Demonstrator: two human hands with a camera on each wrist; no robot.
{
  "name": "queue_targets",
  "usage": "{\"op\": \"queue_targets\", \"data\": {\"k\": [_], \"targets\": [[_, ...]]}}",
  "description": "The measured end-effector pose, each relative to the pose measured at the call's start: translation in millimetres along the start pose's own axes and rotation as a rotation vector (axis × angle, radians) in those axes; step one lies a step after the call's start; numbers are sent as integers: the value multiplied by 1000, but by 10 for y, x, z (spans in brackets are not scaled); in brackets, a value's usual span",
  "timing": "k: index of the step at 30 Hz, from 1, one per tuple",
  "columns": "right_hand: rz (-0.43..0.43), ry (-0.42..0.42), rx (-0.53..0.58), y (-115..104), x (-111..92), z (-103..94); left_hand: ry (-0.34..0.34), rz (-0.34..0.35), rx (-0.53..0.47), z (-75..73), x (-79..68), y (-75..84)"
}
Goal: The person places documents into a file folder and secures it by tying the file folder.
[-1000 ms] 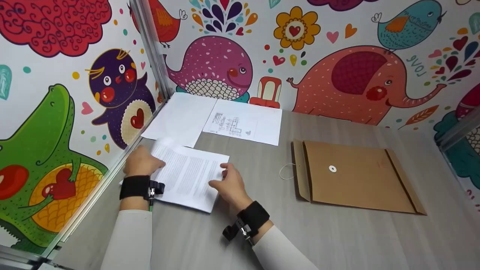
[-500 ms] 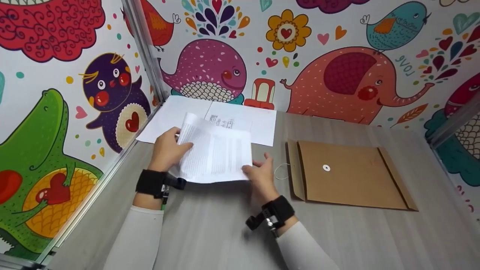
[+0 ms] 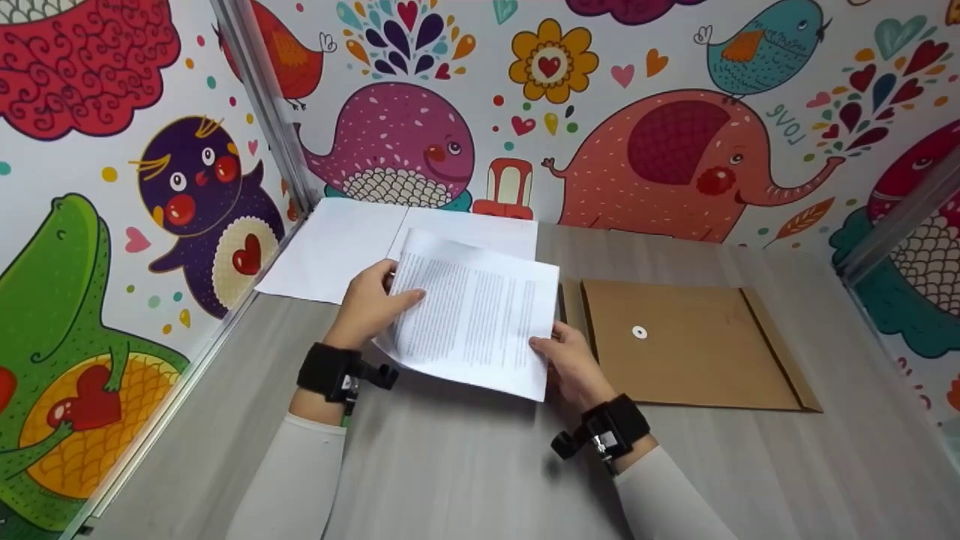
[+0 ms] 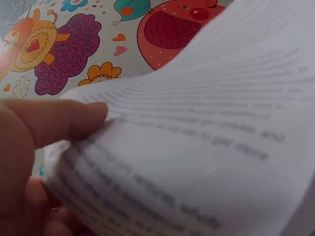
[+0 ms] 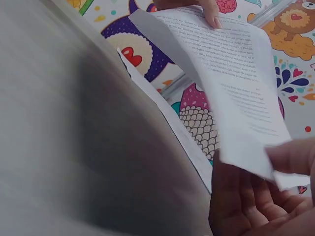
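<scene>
Printed paper sheets (image 3: 472, 315), dense with lines of text, are held up off the table between both hands. My left hand (image 3: 373, 304) pinches their left edge, thumb on the printed face and fingers behind. At the right edge my right hand (image 3: 574, 364) grips the sheets between thumb and fingers. The left wrist view shows the left thumb (image 4: 74, 118) pressing on the paper (image 4: 197, 137), which bends into a curve. In the right wrist view the sheets (image 5: 236, 83) droop between the hands, above the table. How many sheets there are I cannot tell.
A brown cardboard envelope (image 3: 690, 352) with a white round button lies on the right of the grey table (image 3: 465, 472). White papers (image 3: 322, 247) lie at the back left, partly covered by the held sheets. Cartoon-printed walls (image 3: 630, 135) stand behind and to the left.
Both hands have lifted the printed sheets off the table at the left and carried them right, now in front of the envelope's left edge. The envelope and back papers stay put.
</scene>
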State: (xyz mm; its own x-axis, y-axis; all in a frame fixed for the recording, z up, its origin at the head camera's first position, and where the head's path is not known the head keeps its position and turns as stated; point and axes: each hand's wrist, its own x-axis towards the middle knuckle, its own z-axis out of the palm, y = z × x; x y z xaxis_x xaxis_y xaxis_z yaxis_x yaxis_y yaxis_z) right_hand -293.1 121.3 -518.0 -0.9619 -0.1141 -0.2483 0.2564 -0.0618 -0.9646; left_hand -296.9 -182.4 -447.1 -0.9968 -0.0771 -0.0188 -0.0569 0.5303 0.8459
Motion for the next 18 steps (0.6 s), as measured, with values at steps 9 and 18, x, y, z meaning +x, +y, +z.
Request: {"op": "queue_targets", "data": {"k": [9,18], "targets": [[-278,120,-250,-167,-53,30,76,-8,51,73,11,-71],[-246,117,-157,-322,-26,-234,175,-34,107,129,18,-30]]}}
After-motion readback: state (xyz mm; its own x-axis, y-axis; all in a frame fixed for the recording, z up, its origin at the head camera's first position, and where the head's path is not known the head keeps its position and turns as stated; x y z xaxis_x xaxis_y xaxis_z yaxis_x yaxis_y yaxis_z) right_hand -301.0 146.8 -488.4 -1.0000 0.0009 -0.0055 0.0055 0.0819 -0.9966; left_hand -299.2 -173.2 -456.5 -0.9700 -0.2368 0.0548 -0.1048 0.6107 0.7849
